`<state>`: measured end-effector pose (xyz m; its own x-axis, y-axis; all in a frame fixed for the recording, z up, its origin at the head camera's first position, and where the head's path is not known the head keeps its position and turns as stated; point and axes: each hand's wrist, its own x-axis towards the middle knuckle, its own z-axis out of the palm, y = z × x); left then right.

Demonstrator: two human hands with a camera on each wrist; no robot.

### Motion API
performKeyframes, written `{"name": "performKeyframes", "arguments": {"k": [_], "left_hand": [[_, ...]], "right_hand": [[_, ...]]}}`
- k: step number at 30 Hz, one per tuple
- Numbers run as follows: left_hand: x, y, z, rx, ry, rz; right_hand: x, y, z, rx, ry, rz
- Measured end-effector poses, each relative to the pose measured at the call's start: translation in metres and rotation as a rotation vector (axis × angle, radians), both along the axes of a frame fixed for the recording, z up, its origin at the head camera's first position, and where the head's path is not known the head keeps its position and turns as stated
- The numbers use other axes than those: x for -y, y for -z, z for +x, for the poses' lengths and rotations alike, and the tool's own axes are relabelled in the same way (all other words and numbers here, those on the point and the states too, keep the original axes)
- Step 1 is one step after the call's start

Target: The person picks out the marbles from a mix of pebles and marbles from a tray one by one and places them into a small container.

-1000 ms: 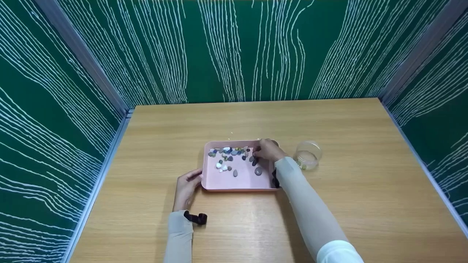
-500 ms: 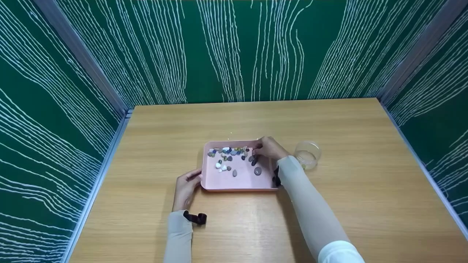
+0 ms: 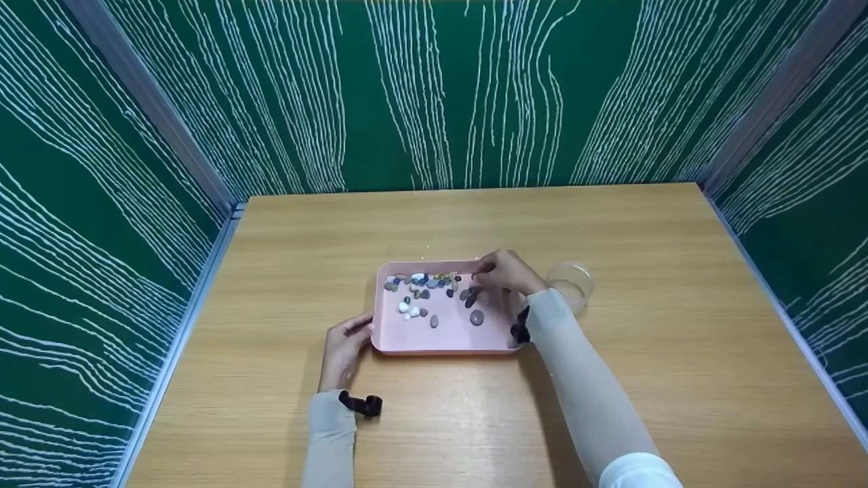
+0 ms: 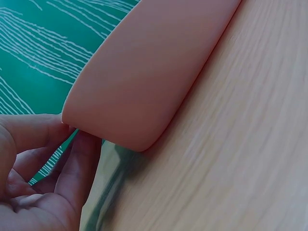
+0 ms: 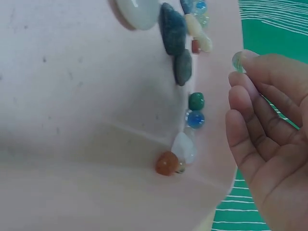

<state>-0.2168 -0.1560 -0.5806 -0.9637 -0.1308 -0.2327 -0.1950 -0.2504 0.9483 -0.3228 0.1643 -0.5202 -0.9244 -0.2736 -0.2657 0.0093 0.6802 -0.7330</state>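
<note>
My left hand (image 3: 344, 349) holds the left side of a pink tray (image 3: 447, 342). In the left wrist view, thumb and fingertips sit at the end wall of the tray (image 4: 139, 82). My right hand (image 3: 508, 272) is over the tray's back right corner. In the right wrist view, its thumb and fingers (image 5: 245, 94) pinch a small clear greenish glass marble (image 5: 237, 61) near the tray's wall. Pebbles and coloured beads line the inside of that wall, among them an orange-brown stone (image 5: 167, 163) and a blue marble (image 5: 195, 119).
A clear round plastic container (image 3: 573, 279) stands right of the tray, partly behind the right wrist. White pebbles (image 3: 404, 308) and a flat grey stone (image 3: 477, 317) lie on the tray's floor. Tiny white specks dot the wooden table (image 3: 325, 237) behind the tray.
My right hand and forearm have shifted slightly right and away from me, so the wrist overlaps the container more. The left hand and the tray stay nearly in place.
</note>
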Motion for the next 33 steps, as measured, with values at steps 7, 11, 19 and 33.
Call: {"name": "performKeyframes", "arguments": {"k": [7,11,19,33], "left_hand": [[0.0,-0.001,-0.001,0.005,0.0,0.004],[0.0,-0.001,-0.001,0.003,0.001,-0.003],[0.001,-0.002,-0.002,0.024,-0.019,-0.037],[0.0,-0.003,-0.002,0.071,-0.01,-0.063]], "right_hand": [[-0.005,-0.012,0.005,-0.015,-0.02,-0.032],[-0.009,-0.015,0.007,-0.03,-0.018,-0.047],[-0.019,-0.024,0.013,-0.012,-0.02,-0.124],[-0.046,-0.038,0.021,-0.04,-0.064,-0.111]]}}
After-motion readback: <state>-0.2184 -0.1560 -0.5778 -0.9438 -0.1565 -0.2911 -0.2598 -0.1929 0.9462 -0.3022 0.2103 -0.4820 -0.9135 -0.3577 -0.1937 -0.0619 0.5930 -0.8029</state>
